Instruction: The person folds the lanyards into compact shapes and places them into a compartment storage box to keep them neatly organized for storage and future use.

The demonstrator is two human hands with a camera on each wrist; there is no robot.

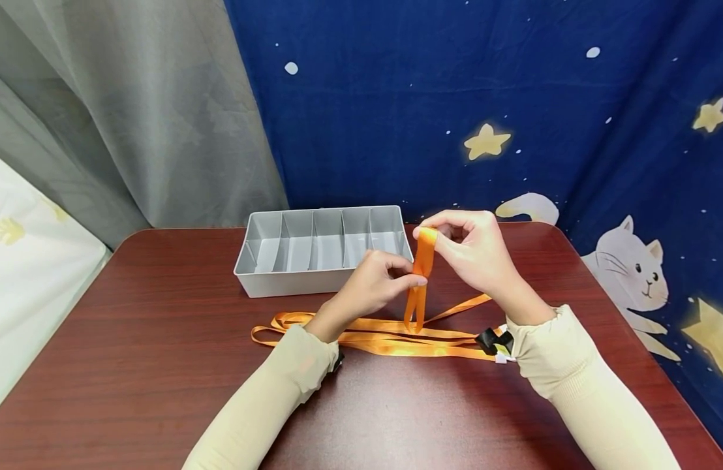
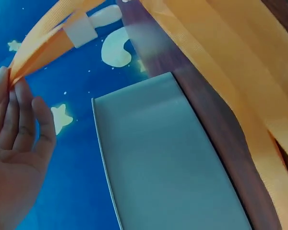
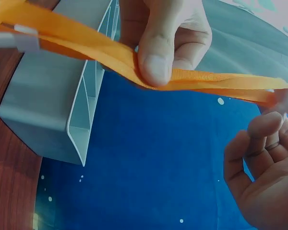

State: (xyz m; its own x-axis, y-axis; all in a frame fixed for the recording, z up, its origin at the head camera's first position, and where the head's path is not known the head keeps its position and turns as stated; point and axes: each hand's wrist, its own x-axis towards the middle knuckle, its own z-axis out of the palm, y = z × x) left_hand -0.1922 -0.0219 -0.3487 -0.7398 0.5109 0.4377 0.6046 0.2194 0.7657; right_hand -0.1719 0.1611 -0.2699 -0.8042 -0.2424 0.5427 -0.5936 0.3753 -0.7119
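Observation:
An orange lanyard, folded into a narrow loop, stands upright between my two hands above the table. At its top fold, my right hand pinches the band between thumb and fingers. Lower down, my left hand pinches the doubled band, and the lower ends hang toward the table. A white plastic piece sits around the band in the left wrist view. Beneath the hands, more orange lanyards lie stretched sideways across the table, partly covered by my left wrist.
Behind my left hand stands a grey divided box with several compartments, none holding anything visible. The brown table ends at a blue star-patterned curtain. A black piece lies by the right cuff at the lanyards' ends.

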